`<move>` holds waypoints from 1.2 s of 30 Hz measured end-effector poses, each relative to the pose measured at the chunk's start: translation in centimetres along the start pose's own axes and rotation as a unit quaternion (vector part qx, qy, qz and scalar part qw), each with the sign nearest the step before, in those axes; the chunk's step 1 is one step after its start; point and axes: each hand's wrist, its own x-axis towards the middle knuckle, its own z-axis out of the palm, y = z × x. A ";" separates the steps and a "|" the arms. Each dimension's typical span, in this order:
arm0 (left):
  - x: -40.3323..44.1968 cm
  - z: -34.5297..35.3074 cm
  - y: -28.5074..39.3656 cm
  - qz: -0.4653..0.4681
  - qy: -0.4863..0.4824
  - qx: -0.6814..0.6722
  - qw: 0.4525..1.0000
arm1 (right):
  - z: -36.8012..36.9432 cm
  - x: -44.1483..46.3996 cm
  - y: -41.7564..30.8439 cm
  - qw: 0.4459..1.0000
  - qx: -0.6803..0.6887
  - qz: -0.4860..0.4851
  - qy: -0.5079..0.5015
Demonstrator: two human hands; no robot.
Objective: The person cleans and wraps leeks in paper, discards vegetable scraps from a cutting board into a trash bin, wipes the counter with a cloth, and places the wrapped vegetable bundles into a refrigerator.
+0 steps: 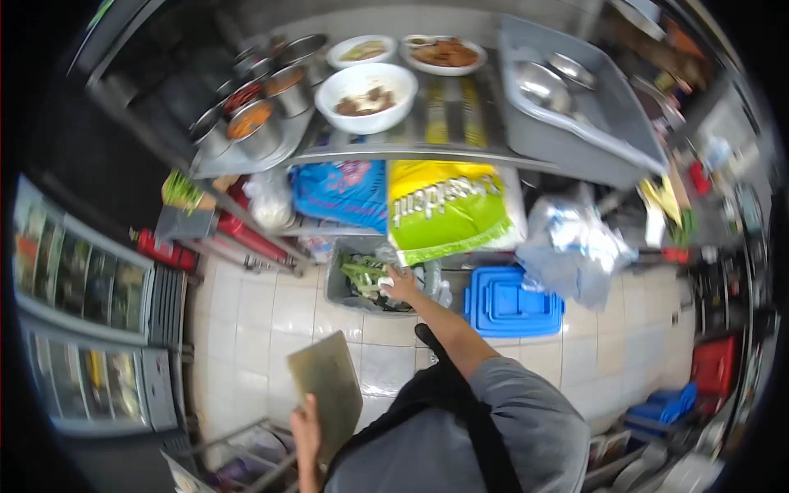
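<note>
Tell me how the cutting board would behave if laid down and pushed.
The cutting board is probably stiff: it looks flat although the left hand holds it by one edge. Its straight edges suggest it would slide rather than roll.

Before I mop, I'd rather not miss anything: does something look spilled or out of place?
The clear plastic bundle droops low by the blue lidded box, bunched and loose, which looks untidy. The floor tiles near the bin shine; whether that is wetness or reflected light, I cannot tell.

Fisheye distortion bends the black-rimmed edges, while bright glare whitens the translucent plastic bag (pixel 569 228).
</note>
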 end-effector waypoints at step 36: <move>-27.4 70.4 30.3 0.753 -0.332 0.138 0.551 | -27.8 -75.8 44.7 0.280 0.681 0.053 0.675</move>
